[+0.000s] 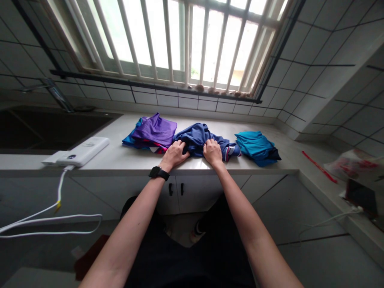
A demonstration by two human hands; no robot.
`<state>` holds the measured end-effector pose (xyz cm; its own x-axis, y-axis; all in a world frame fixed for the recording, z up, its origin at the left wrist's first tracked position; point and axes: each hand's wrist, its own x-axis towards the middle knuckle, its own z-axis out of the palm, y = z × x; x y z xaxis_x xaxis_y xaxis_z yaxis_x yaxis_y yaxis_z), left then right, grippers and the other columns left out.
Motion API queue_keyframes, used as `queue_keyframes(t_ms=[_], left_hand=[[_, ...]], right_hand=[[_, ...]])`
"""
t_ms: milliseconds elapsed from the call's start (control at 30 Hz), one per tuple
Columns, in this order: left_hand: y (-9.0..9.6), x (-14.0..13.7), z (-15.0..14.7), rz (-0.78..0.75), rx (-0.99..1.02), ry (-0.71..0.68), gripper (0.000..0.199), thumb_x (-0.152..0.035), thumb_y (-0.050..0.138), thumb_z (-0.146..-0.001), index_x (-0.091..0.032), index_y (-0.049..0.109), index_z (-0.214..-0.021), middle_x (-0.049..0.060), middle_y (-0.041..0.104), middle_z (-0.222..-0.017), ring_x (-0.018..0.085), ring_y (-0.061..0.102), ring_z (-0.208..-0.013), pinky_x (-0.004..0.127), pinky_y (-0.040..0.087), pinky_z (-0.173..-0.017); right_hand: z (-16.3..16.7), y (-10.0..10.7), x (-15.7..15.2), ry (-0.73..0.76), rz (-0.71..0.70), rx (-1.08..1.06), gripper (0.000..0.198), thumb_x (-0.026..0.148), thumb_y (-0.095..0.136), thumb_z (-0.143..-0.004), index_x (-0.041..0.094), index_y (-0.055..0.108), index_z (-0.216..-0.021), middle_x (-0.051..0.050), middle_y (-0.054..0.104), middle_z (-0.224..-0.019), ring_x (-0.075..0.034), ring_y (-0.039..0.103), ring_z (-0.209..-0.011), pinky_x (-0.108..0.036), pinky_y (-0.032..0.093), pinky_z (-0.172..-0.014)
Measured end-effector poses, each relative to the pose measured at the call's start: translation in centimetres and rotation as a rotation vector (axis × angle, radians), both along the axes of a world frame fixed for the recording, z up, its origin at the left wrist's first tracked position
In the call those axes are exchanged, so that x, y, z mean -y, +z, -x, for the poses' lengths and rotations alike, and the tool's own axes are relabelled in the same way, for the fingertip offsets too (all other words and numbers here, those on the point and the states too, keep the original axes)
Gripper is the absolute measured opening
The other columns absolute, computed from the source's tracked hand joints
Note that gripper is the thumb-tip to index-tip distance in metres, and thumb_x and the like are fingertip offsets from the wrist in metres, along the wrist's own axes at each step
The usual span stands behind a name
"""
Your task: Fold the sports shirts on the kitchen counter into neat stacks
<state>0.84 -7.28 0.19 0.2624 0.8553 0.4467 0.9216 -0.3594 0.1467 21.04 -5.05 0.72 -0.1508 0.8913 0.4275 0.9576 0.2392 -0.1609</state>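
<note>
A crumpled navy blue garment [196,138] lies bunched on the white counter, its striped trim showing at the right end. My left hand [174,154], with a black watch on the wrist, grips the garment's near left side, fingers curled into the cloth. On the near right side, my right hand [213,151] has its fingers closed on the same fabric. Left of it rests a stack of folded clothes [157,130], purple on top with blue and red beneath. To the right sits a folded teal garment [255,146] with a dark part at its corner.
A white power bank [85,151] with a cable stands at the counter's left, before a dark sink [36,128] and a faucet [58,96]. At right are a red strip [319,167], a plastic bag [352,164] and a dark phone-like device [361,195]. A barred window rises behind.
</note>
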Motion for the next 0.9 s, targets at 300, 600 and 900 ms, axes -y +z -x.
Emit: queue_keyframes(t_ms=[300, 600, 900], left_hand=[[0.19, 0.14, -0.08, 0.000, -0.020, 0.006, 0.026, -0.037, 0.056, -0.092, -0.017, 0.064, -0.106, 0.015, 0.066, -0.110, 0.030, 0.062, -0.105, 0.043, 0.053, -0.095], [0.19, 0.28, -0.25, 0.009, -0.017, 0.013, 0.025, -0.035, 0.056, -0.094, -0.015, 0.064, -0.107, 0.016, 0.065, -0.112, 0.030, 0.061, -0.108, 0.042, 0.052, -0.098], [0.09, 0.18, -0.17, 0.006, 0.022, -0.003, 0.026, -0.035, 0.058, -0.092, -0.015, 0.065, -0.107, 0.015, 0.065, -0.112, 0.029, 0.061, -0.109, 0.041, 0.052, -0.099]], right_hand=[[0.01, -0.01, -0.09, 0.002, -0.007, -0.006, 0.028, 0.024, 0.041, -0.104, 0.014, 0.066, -0.112, -0.018, 0.067, -0.122, -0.029, 0.058, -0.112, -0.039, 0.046, -0.095], [0.06, 0.01, 0.04, 0.002, 0.005, -0.019, 0.029, 0.024, 0.041, -0.104, 0.013, 0.066, -0.114, -0.019, 0.067, -0.123, -0.030, 0.058, -0.113, -0.039, 0.044, -0.096], [-0.04, 0.47, 0.33, 0.003, 0.035, 0.004, 0.032, 0.025, 0.039, -0.105, 0.011, 0.065, -0.118, -0.020, 0.066, -0.126, -0.030, 0.058, -0.116, -0.039, 0.044, -0.097]])
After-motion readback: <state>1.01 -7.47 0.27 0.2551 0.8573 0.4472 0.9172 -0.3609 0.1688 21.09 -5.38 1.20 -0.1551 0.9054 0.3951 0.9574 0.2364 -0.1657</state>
